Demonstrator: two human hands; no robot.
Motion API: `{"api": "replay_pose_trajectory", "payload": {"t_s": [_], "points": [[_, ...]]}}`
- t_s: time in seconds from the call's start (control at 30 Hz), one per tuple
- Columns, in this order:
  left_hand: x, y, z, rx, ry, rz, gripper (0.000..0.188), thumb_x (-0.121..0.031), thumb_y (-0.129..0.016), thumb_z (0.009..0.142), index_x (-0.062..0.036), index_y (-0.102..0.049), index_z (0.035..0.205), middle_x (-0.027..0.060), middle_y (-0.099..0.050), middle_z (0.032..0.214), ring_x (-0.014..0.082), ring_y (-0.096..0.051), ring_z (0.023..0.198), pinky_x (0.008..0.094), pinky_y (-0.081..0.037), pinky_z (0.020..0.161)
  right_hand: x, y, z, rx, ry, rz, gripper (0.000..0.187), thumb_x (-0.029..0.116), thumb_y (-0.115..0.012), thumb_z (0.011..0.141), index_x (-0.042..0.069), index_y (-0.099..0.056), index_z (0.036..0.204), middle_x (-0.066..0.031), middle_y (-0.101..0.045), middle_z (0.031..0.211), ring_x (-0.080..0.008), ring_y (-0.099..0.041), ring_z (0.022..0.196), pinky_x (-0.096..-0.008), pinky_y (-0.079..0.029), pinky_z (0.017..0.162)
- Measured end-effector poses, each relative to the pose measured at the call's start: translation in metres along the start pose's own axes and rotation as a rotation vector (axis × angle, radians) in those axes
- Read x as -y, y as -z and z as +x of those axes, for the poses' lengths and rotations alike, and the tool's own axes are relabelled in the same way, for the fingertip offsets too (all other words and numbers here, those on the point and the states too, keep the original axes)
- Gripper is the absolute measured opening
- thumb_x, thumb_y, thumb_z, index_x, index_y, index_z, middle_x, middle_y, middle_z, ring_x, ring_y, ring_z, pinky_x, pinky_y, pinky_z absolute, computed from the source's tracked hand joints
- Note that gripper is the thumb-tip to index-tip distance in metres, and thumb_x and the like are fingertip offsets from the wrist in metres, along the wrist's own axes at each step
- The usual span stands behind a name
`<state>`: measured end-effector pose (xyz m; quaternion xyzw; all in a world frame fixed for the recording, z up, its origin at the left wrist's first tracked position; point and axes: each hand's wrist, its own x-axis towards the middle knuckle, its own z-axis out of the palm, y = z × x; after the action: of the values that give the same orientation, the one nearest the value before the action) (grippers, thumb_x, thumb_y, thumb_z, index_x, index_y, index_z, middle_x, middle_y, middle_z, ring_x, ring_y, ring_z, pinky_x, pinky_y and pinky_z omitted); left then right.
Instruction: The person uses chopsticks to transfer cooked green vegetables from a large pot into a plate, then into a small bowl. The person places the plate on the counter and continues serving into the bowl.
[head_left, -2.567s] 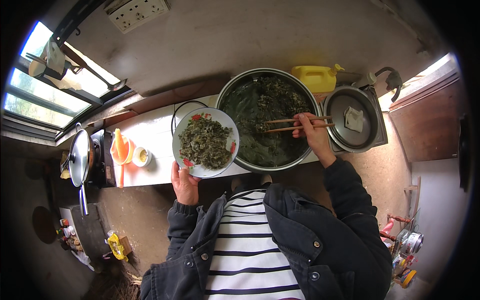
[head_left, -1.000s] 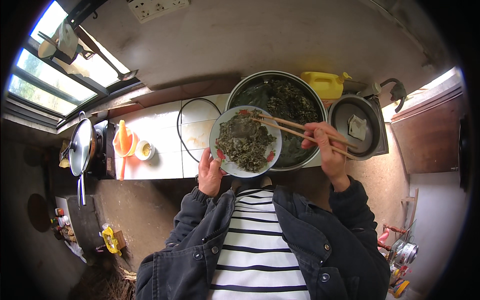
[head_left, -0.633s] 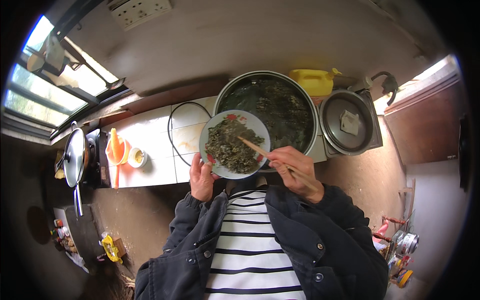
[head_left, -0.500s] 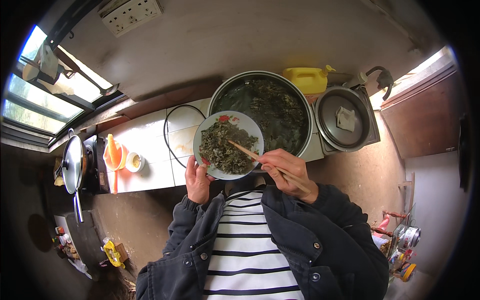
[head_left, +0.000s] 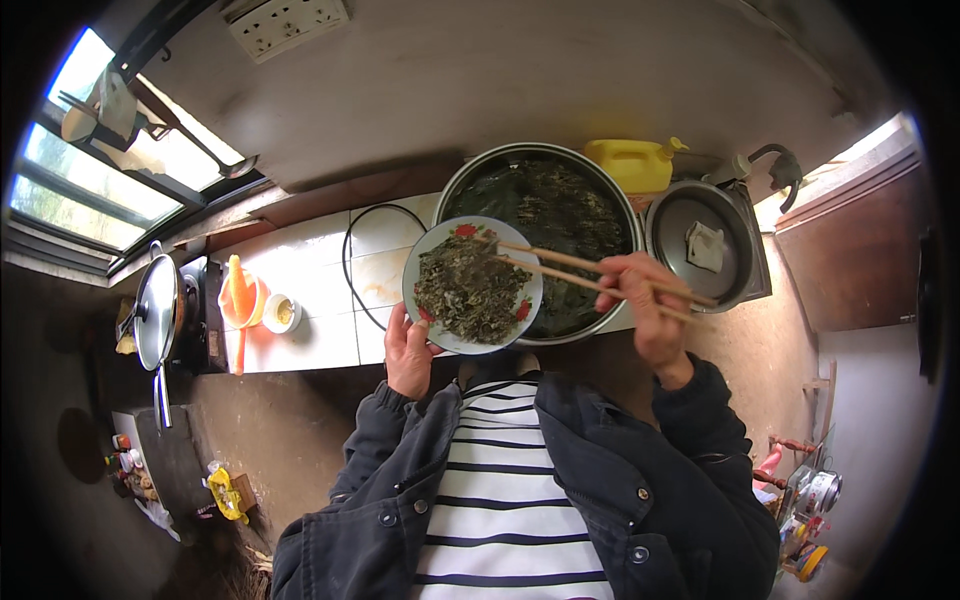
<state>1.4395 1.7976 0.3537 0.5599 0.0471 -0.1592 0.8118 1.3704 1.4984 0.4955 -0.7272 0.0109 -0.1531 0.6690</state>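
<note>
My left hand [head_left: 409, 352] grips the lower left rim of a white plate with red flower patterns [head_left: 478, 228]. On the plate lies a heap of dark, shredded leafy greens [head_left: 470, 295]. A pair of wooden chopsticks [head_left: 575, 268] is held in my right hand [head_left: 645, 305], slightly spread, their tips at the upper right part of the heap. Behind the plate, and partly covered by it, stands a large round metal basin [head_left: 632, 225] with dark liquid and more of the dark leaves [head_left: 565, 205].
A yellow jug [head_left: 632, 163] stands behind the basin. To the right is a metal pan [head_left: 715, 275] with a folded cloth [head_left: 705, 246]. Leftward on the tiled counter [head_left: 325, 340] are a black cable [head_left: 347, 262], a small white bowl [head_left: 281, 313], an orange container [head_left: 243, 300] and a lidded frying pan [head_left: 158, 315].
My right hand has moved right and drawn back, and the chopsticks now spread apart with their tips higher on the heap. The whole view has shifted slightly.
</note>
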Motion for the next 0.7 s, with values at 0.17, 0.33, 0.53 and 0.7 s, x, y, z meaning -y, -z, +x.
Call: {"api": "replay_pose_trajectory", "payload": {"t_s": [0.17,0.33,0.53,0.7], "points": [[0.002,0.003,0.001,-0.024,-0.005,0.02,0.037,-0.015,-0.049,0.097,-0.0067,-0.047,0.132,0.0041,-0.062,0.11,0.0067,-0.056,0.077,0.0193,-0.047,0.059,-0.008,0.019,0.009,-0.165,-0.134,0.266,0.035,0.023,-0.046,0.105,-0.006,-0.062,0.117,-0.0141,-0.067,0.094,-0.0194,-0.067,0.075,-0.0309,-0.059,0.069],[0.002,0.003,0.0,-0.061,-0.028,-0.045,0.036,-0.013,-0.05,0.097,-0.0069,-0.047,0.132,0.0037,-0.062,0.108,0.0078,-0.058,0.078,0.0202,-0.048,0.059,-0.025,0.04,0.031,-0.261,-0.07,0.273,0.034,0.023,-0.049,0.104,-0.006,-0.062,0.116,-0.0126,-0.068,0.094,-0.0176,-0.068,0.075,-0.0295,-0.059,0.068],[-0.01,0.015,-0.006,-0.064,-0.082,-0.138,0.035,-0.009,-0.049,0.097,-0.0033,-0.045,0.131,0.0077,-0.058,0.113,0.0169,-0.063,0.092,0.0331,-0.059,0.072,-0.054,0.052,0.067,-0.284,-0.076,-0.063,0.034,0.027,-0.054,0.102,-0.002,-0.066,0.114,-0.0079,-0.068,0.089,-0.013,-0.066,0.074,-0.0261,-0.057,0.067],[-0.017,0.027,-0.009,-0.117,-0.108,-0.14,0.035,-0.007,-0.047,0.097,-0.0018,-0.044,0.132,0.008,-0.059,0.111,0.0151,-0.063,0.086,0.0309,-0.059,0.069,-0.07,0.051,0.089,-0.233,-0.015,-0.323,0.032,0.026,-0.058,0.101,-0.002,-0.069,0.112,-0.0071,-0.069,0.082,-0.011,-0.065,0.067,-0.0241,-0.054,0.061]]}}
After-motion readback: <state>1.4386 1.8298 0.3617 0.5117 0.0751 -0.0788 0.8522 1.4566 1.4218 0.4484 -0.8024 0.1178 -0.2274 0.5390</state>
